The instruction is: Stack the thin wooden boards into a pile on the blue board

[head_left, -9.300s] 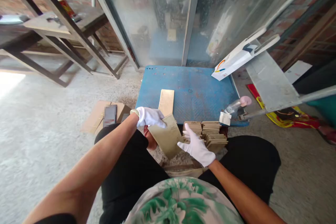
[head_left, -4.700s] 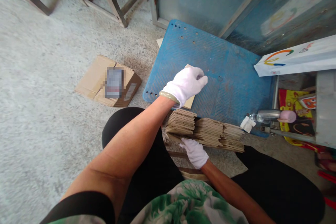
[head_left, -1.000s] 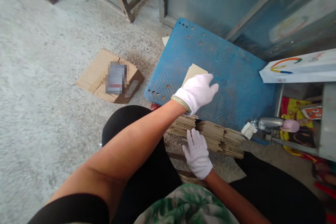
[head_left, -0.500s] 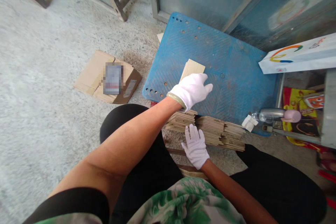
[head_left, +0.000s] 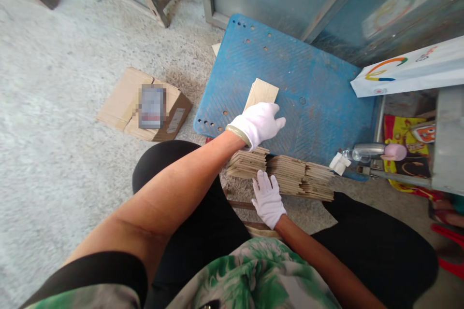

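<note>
My left hand (head_left: 256, 124), in a white glove, lies back-up over the near end of some thin pale wooden boards (head_left: 264, 91) on the blue plastic tabletop (head_left: 319, 77). Its fingers bend down at the boards' right edge, with the thumb sticking out to the right; the fingertips are hidden. Below it, my gloved right hand (head_left: 268, 201) is open, fingers outstretched, the tips against a row of stacked wooden boards (head_left: 286, 171) along the table's near edge. Nothing shows in that hand.
A cardboard box (head_left: 121, 101) with a blurred-out flat item on top sits on the floor at left. To the right are a white printed bag (head_left: 409, 67), a clear bottle with a pink cap (head_left: 373, 151), a crumpled white paper (head_left: 340, 163) and a red-yellow packet (head_left: 402, 140).
The whole view has shifted slightly. Both hands keep nearly the same places, the left over the boards and the right against the stacked row.
</note>
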`<state>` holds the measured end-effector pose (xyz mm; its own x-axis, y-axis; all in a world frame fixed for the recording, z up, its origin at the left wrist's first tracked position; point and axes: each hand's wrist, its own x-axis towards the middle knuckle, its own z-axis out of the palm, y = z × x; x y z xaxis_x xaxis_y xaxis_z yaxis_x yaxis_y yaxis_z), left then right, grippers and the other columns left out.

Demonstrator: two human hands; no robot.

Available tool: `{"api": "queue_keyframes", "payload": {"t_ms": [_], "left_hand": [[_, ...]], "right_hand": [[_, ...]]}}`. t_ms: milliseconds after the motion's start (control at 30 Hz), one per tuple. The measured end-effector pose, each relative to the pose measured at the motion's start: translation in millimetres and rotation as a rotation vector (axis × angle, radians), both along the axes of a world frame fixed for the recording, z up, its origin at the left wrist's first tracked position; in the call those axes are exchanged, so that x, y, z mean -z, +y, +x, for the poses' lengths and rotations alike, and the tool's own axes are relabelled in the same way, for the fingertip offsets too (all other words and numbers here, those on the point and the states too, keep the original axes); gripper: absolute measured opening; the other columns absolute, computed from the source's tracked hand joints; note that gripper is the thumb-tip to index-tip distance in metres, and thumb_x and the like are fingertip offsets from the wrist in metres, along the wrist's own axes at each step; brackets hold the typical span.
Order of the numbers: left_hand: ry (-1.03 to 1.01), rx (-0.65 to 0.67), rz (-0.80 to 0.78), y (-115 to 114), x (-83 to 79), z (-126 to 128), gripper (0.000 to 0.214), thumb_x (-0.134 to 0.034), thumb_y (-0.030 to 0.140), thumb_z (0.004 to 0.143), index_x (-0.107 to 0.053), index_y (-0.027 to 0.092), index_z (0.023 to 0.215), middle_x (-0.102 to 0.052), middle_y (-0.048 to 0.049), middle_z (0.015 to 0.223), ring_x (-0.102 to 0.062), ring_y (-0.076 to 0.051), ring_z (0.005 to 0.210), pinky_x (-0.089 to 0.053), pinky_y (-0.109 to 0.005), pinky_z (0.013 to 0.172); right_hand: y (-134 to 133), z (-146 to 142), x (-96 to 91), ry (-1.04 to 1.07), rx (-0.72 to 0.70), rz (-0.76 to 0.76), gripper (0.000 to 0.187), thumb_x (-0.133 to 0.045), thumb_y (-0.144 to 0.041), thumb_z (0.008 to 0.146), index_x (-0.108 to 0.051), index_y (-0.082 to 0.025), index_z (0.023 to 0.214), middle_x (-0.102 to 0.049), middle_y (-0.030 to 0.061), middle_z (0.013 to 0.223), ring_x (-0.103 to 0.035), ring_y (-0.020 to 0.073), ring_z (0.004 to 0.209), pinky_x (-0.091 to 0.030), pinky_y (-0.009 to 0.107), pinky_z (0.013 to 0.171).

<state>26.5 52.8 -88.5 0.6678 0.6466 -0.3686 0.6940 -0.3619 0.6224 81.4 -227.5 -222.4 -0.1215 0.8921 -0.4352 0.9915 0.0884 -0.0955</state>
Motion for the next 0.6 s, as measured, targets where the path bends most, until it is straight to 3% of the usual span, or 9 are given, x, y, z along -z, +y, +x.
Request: {"api": "queue_keyframes", "payload": {"t_ms": [267,367,500,600], "left_hand": [[0.02,0.049,0.009,-7,9.1,0,0.048,-0.046,0.048,0.087,-0.058,0.015,0.12,-0.065,-0.011,0.11,-0.06,-0.024,0.104,-0.045,-0.031,0.09],[0.046,0.146,0.006,-17,14.1,-2,0.045,-0.044,0.046,0.088,-0.059,0.016,0.118,-0.066,-0.0109,0.107,-0.062,-0.024,0.1,-0.047,-0.031,0.087],[0.182,0.382,-0.044,-31,14.1,-7,0.041,-0.047,0.044,0.085,-0.062,0.016,0.112,-0.066,-0.0116,0.106,-0.063,-0.026,0.096,-0.05,-0.032,0.082],[0.227,0.496,-0.033,-36,9.9,-10,0.042,-0.048,0.043,0.085,-0.062,0.014,0.112,-0.065,-0.0136,0.11,-0.063,-0.029,0.098,-0.051,-0.036,0.082]], "right_hand": [[-1,0,-8.5,0.031,0.004,0.017,0.066,-0.052,-0.042,0.087,-0.038,-0.006,0.141,-0.01,0.0196,0.154,-0.008,0.0331,0.142,-0.005,0.052,0.114],[-9,2,-3.3,0.066,-0.007,0.082,0.06,-0.052,-0.038,0.088,-0.041,-0.006,0.139,-0.019,0.0189,0.152,-0.013,0.0323,0.141,-0.008,0.054,0.113],[-18,10,19.9,0.162,0.004,0.31,0.037,-0.043,-0.016,0.091,-0.056,-0.015,0.126,-0.048,0.0111,0.139,-0.035,0.0272,0.133,-0.025,0.05,0.109],[-12,12,30.7,0.205,0.115,0.261,0.038,-0.039,-0.014,0.092,-0.058,-0.016,0.124,-0.062,0.0104,0.12,-0.055,0.0211,0.11,-0.041,0.035,0.097]]}}
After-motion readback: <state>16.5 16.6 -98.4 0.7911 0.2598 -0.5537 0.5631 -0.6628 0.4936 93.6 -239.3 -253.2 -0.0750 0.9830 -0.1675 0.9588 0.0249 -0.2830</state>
